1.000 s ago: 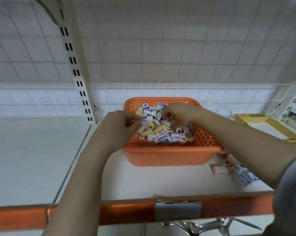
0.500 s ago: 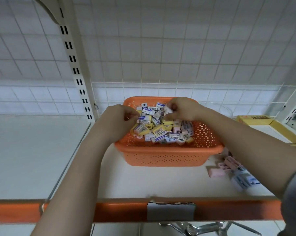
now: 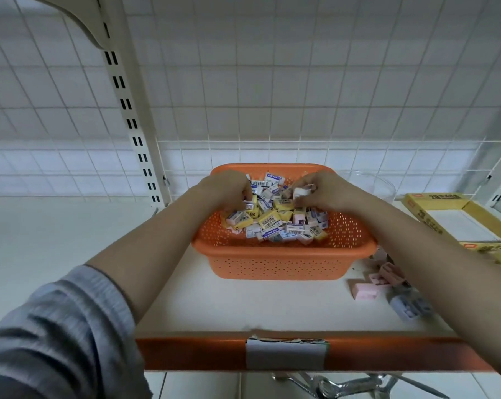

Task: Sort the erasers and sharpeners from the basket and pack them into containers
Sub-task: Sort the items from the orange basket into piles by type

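Observation:
An orange perforated basket stands on the white shelf, filled with several small wrapped erasers in yellow, white and purple. Both my hands are inside it over the pile. My right hand pinches a small white eraser at its fingertips. My left hand has its fingers curled down into the erasers at the basket's left side; what they hold is hidden.
Pink and lilac sharpeners lie loose on the shelf right of the basket. A clear container stands behind it, yellow open boxes at the far right. An orange rail marks the shelf's front edge.
My right hand rose from the pile's middle to its back with a white eraser in its fingertips. My left hand moved further into the basket. The head camera tilted.

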Demonstrator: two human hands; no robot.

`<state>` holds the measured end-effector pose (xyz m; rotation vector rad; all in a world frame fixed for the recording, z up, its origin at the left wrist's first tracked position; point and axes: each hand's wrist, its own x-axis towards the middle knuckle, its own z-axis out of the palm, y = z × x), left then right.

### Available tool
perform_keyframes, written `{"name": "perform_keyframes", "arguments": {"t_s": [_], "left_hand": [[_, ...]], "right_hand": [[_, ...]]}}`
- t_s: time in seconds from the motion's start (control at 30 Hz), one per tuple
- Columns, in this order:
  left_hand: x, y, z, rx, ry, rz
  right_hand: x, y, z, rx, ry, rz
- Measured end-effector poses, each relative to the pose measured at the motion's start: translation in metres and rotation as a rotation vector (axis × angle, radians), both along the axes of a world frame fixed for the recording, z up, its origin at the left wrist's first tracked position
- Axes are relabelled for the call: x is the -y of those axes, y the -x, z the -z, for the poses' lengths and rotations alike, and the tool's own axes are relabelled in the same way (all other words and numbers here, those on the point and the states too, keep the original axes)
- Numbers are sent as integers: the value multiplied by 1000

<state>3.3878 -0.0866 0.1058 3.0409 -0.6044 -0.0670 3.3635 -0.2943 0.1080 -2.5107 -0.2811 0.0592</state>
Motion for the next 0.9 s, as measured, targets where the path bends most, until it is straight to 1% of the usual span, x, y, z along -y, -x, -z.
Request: {"name": "perform_keyframes", "arguments": {"t_s": [0.1, 0.2, 0.33, 0.4, 0.5, 0.6, 0.67, 0.8, 0.9], "left_hand": [[4, -1, 0, 6, -5, 33], [10, 1, -2, 44, 26, 50], [17, 2, -5, 44, 41, 57], [25, 5, -6, 32, 68, 84], [50, 8, -7, -29, 130, 169], [74, 9, -4, -110, 98, 278], [84, 7, 1, -155, 58, 325], [90, 2, 9, -157, 43, 333], [91, 7, -1, -137, 69, 304]], "right_hand": [[0, -2, 0, -88, -3, -15], [-2, -4, -2, -116, -9, 5], [2, -7, -5, 20, -53, 105], [6, -5, -9, 71, -150, 176], [12, 5, -13, 151, -352, 281], [19, 21, -16, 210, -519, 368], [26, 36, -15, 230, -665, 430], [43, 71, -8, 277, -921, 561], [56, 93, -2, 289, -1038, 616]]}}
